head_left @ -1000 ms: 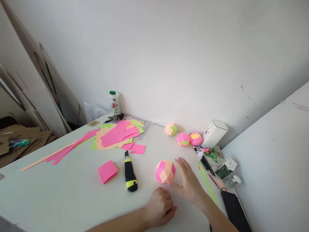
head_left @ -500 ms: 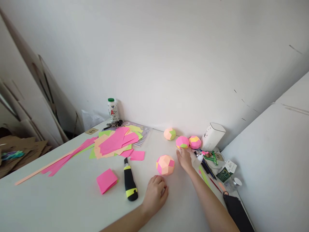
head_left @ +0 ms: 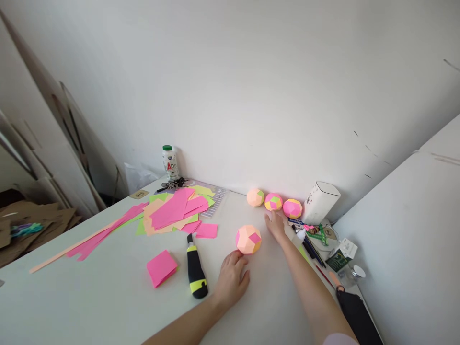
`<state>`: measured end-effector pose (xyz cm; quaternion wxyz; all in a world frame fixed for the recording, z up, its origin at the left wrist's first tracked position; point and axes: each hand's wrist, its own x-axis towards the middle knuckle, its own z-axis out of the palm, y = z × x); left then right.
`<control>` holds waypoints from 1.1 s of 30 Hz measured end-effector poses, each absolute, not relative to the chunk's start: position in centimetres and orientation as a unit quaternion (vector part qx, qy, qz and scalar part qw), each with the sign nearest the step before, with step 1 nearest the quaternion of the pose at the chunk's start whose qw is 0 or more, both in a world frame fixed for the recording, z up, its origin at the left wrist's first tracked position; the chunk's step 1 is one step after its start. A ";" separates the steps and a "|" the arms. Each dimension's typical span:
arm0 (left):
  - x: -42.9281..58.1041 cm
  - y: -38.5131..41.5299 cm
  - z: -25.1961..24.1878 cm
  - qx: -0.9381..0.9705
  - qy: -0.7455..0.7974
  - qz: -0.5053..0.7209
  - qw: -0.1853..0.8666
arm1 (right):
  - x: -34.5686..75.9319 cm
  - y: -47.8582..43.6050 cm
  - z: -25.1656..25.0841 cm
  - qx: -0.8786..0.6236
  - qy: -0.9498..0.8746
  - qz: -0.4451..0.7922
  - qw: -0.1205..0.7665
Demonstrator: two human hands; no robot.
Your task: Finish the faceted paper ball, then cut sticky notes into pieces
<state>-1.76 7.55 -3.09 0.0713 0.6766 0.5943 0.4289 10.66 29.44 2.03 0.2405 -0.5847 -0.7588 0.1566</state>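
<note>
At the front edge of a faceted peach paper ball with pink patches (head_left: 248, 239), the fingertips of my left hand (head_left: 233, 279) rest on or right against it; its thumb is apart and nothing is held. My right hand (head_left: 276, 227) reaches forward to the pink, green and yellow paper ball (head_left: 273, 201), fingertips at its lower front, not wrapped round it. That ball stands by the wall between a peach and green ball (head_left: 255, 197) and a pink and yellow ball (head_left: 292, 208). Left of my left hand lies a black and yellow utility knife (head_left: 196, 268).
Pink square sheets (head_left: 162, 268) lie in a stack left of the knife. Behind are loose coloured papers (head_left: 172, 211), long strips (head_left: 104, 232), and a green-capped bottle (head_left: 170, 163). A white container (head_left: 320, 202), pens (head_left: 312, 250), a jar (head_left: 352, 275) and a black case (head_left: 359, 314) line the right side.
The pink, green and yellow ball has shifted back into the row by the wall and turned. The near peach ball has turned too, and my left fingers have moved up to it.
</note>
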 end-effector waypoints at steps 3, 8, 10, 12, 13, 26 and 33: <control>-1.8 7.6 -3.0 0.678 0.596 0.423 0.076 | 10.7 27.2 2.7 -0.533 -0.783 0.187 0.261; -1.7 7.5 -2.9 0.679 0.598 0.419 0.079 | 10.5 21.3 4.2 -0.374 -0.864 0.240 0.238; -1.6 7.5 -3.0 0.678 0.597 0.422 0.077 | 10.2 19.4 4.6 -0.335 -0.887 0.234 0.214; -1.6 7.4 -3.0 0.679 0.592 0.427 0.074 | 9.7 18.3 4.8 -0.326 -0.898 0.220 0.199; -1.6 7.4 -3.0 0.681 0.590 0.428 0.072 | 9.5 18.1 4.8 -0.330 -0.899 0.211 0.196; -1.4 7.3 -3.0 0.689 0.595 0.410 0.055 | 9.1 22.3 3.7 -0.412 -0.838 0.130 0.333; -1.4 7.4 -2.7 0.690 0.598 0.403 0.060 | 7.8 32.1 7.1 -0.465 -0.774 0.056 0.426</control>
